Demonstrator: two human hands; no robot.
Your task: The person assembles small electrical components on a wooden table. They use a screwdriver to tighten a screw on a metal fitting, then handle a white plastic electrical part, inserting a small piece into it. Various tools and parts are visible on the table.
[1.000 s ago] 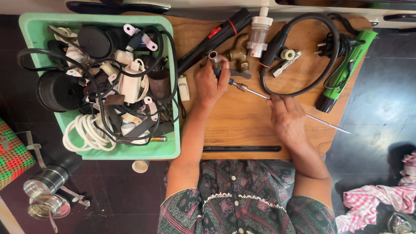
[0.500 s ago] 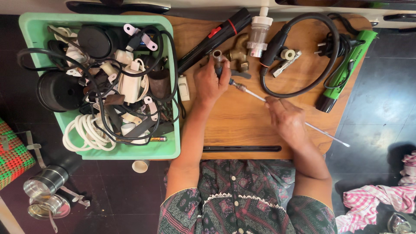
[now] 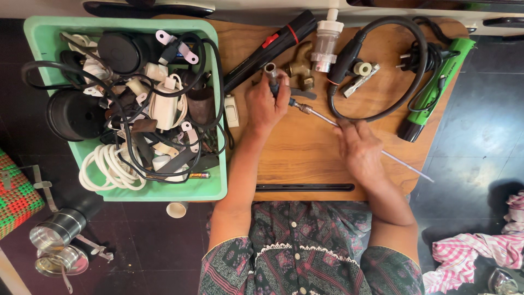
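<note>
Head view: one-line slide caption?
Left hand and right hand grip a thin metal rod over a wooden table beside a green bin.

Thin metal rod (image 3: 349, 133), diagonal on tabletop

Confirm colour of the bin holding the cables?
Mint green bin, clearest in the head view.

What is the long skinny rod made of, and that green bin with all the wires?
The long rod looks like metal: thin, silvery, shiny. The right hand rests on it; the left hand grips its dark handle end. The green bin looks like plastic: smooth, matte, moulded rim.
</note>
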